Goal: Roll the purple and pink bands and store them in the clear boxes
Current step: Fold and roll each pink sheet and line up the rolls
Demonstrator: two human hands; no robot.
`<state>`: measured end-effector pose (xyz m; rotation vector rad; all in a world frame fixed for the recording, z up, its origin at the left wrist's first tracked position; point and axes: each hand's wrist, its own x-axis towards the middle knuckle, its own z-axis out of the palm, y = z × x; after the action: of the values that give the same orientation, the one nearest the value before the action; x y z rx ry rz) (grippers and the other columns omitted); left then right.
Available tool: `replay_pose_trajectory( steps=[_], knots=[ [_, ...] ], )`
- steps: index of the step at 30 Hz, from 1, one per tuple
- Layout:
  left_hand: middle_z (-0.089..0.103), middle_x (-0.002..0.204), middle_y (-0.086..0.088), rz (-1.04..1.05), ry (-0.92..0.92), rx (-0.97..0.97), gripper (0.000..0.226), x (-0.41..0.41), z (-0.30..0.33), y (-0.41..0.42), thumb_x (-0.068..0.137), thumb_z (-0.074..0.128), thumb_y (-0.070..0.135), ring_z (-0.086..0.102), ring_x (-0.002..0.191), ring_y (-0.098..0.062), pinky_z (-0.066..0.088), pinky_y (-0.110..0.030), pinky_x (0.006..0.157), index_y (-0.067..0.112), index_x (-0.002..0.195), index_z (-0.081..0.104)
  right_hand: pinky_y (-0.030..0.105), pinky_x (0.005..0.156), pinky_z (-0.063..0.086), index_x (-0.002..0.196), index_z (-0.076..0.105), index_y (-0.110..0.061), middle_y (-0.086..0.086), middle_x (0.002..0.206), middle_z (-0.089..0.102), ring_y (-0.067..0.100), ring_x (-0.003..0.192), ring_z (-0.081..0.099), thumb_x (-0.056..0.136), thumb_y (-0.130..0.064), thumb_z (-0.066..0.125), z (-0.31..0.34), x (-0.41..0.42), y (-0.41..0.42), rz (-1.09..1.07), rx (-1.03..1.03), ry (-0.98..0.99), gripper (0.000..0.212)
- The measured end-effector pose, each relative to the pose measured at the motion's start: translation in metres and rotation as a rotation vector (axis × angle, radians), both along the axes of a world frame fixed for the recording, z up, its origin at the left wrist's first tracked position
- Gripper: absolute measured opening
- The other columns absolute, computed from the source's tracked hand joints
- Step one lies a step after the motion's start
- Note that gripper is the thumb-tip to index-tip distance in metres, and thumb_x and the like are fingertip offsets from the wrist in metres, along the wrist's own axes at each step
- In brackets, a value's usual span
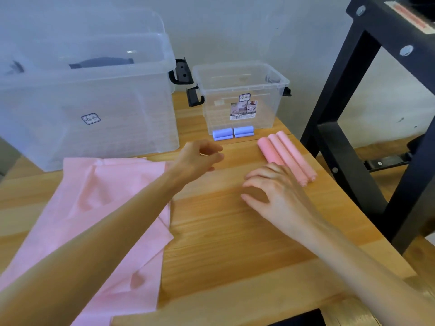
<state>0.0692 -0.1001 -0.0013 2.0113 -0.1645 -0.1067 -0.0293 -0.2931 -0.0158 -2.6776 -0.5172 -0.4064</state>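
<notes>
At frame centre, three pink rolls and purple rolls lie unboxed; pink sheets remain unrolled; both the left hand and right hand are loosely open, empty

Three rolled pink bands lie side by side, touching, at about two o'clock on the table, slanting from upper left to lower right. Four small rolled purple bands sit in two stacked pairs at twelve o'clock, against the front wall of the small clear box, which stands open. The large clear box stands at ten o'clock. Unrolled pink bands lie flat and overlapping at eight o'clock.
</notes>
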Motion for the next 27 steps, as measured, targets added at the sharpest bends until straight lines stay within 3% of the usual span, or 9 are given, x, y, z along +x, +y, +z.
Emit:
replay_pose_trajectory(
  steps=[4, 10, 15, 19, 21, 24, 27],
  knots=[
    [0.066, 0.104, 0.001, 0.038, -0.004, -0.005, 0.016, -0.006, 0.008, 0.033, 0.093, 0.067, 0.016, 0.063, 0.089, -0.008, 0.056, -0.013, 0.069, 0.017, 0.109, 0.068, 0.029, 0.096, 0.034, 0.097, 0.077, -0.014, -0.006, 0.102, 0.071, 0.018, 0.103, 0.057, 0.086, -0.026, 0.075, 0.001, -0.001, 0.029, 0.076, 0.027, -0.012, 0.017],
    [0.068, 0.098, 0.006, 0.081, -0.013, -0.012, 0.017, -0.025, 0.019, 0.084, 0.093, 0.065, 0.014, 0.065, 0.088, -0.006, 0.056, -0.014, 0.072, 0.015, 0.109, 0.070, 0.028, 0.092, 0.032, 0.089, 0.076, -0.017, -0.008, 0.096, 0.071, 0.018, 0.095, 0.060, 0.082, -0.033, 0.066, 0.001, -0.003, 0.076, 0.193, 0.085, 0.028, 0.020],
    [0.069, 0.096, 0.008, 0.161, -0.014, 0.011, 0.013, -0.051, 0.019, 0.130, 0.092, 0.066, 0.014, 0.066, 0.091, -0.007, 0.057, -0.014, 0.070, 0.020, 0.103, 0.071, 0.030, 0.087, 0.031, 0.084, 0.076, -0.019, -0.008, 0.091, 0.072, 0.022, 0.091, 0.061, 0.082, -0.022, 0.068, -0.002, -0.008, 0.112, 0.298, 0.108, 0.058, 0.009],
    [0.072, 0.094, 0.011, 0.227, -0.002, 0.033, 0.013, -0.079, 0.009, 0.173, 0.091, 0.068, 0.018, 0.069, 0.091, -0.007, 0.058, -0.023, 0.081, 0.029, 0.095, 0.072, 0.029, 0.086, 0.033, 0.087, 0.077, -0.019, -0.008, 0.093, 0.072, 0.020, 0.093, 0.062, 0.083, -0.021, 0.073, -0.006, -0.013, 0.129, 0.337, 0.116, 0.091, 0.006],
    [0.074, 0.095, 0.010, 0.246, -0.022, 0.061, 0.014, -0.095, 0.003, 0.192, 0.091, 0.069, 0.019, 0.070, 0.087, -0.007, 0.057, -0.029, 0.087, 0.032, 0.095, 0.073, 0.025, 0.092, 0.039, 0.096, 0.077, -0.020, -0.011, 0.102, 0.069, 0.012, 0.100, 0.060, 0.081, -0.026, 0.080, -0.006, -0.016, 0.129, 0.372, 0.134, 0.217, 0.017],
    [0.073, 0.100, 0.014, 0.248, -0.062, 0.132, 0.016, -0.121, -0.003, 0.211, 0.092, 0.067, 0.019, 0.067, 0.089, -0.001, 0.052, -0.018, 0.083, 0.033, 0.098, 0.072, 0.015, 0.094, 0.039, 0.102, 0.077, -0.022, -0.013, 0.110, 0.062, 0.000, 0.106, 0.052, 0.075, -0.029, 0.084, -0.006, -0.020, 0.127, 0.413, 0.169, 0.369, 0.029],
    [0.069, 0.102, 0.024, 0.262, -0.097, 0.180, 0.019, -0.146, -0.009, 0.225, 0.093, 0.065, 0.018, 0.065, 0.093, 0.003, 0.047, -0.009, 0.077, 0.035, 0.099, 0.071, 0.015, 0.089, 0.041, 0.087, 0.079, -0.021, -0.013, 0.104, 0.063, 0.002, 0.101, 0.056, 0.082, -0.022, 0.079, -0.008, -0.019, 0.129, 0.379, 0.218, 0.330, 0.005]
  ],
)
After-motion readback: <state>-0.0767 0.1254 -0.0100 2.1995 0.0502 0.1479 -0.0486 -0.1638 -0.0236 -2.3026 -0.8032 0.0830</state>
